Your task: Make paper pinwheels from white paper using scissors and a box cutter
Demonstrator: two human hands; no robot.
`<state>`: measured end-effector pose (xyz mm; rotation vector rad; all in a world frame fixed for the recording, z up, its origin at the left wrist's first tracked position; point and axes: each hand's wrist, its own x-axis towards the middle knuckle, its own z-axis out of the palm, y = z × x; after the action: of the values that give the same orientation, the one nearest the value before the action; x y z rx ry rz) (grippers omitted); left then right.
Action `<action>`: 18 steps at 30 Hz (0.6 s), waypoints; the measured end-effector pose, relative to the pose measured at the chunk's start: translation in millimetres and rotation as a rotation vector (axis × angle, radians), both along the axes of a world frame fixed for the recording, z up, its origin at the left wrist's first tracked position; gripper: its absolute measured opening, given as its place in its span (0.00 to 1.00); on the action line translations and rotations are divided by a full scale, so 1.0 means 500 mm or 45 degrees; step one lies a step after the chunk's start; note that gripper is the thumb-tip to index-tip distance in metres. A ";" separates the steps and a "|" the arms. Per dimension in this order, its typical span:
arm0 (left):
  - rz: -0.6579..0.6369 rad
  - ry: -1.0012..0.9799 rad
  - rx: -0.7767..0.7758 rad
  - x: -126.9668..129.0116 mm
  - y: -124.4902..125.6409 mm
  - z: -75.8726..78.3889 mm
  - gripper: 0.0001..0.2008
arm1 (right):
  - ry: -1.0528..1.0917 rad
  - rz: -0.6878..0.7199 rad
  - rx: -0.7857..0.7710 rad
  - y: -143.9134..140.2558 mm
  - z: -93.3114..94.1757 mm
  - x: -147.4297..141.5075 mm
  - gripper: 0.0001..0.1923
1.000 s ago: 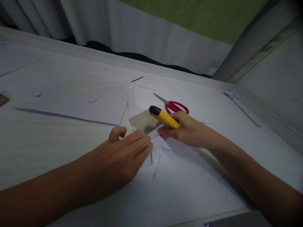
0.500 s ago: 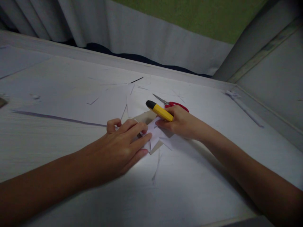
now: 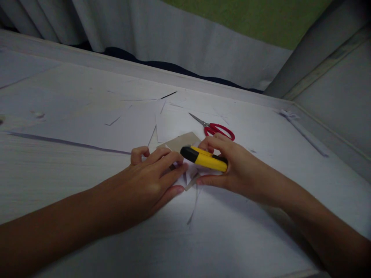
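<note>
Two bare forearms in view, no sleeves, rings or watch; left hand [image 3: 147, 183] and right hand [image 3: 234, 170] ungloved.

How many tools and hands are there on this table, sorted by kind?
Yellow-and-black utility knife: 1, held in the right hand
Red-handled scissors: 1, lying on the table
Brown card piece: 1, next to the left hand
Hands: 2
Total: 5

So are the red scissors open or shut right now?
Shut, as far as shows: the red scissors lie flat on the table, blades together as one thin point, untouched beyond the right hand.
</note>
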<state>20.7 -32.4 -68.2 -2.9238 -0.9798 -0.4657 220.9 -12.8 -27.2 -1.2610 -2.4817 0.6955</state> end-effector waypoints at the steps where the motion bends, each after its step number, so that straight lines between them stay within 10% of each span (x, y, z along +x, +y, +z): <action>1: -0.001 -0.001 -0.004 0.000 0.000 0.000 0.14 | -0.021 -0.016 0.019 -0.002 -0.005 0.001 0.17; 18: -0.003 -0.048 -0.025 -0.003 0.000 -0.002 0.15 | -0.082 -0.096 0.049 0.006 -0.034 -0.002 0.17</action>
<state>19.1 -32.4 -69.1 -2.9441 -0.9908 -0.5164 219.7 -9.7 -44.4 -1.3759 -2.4713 0.5946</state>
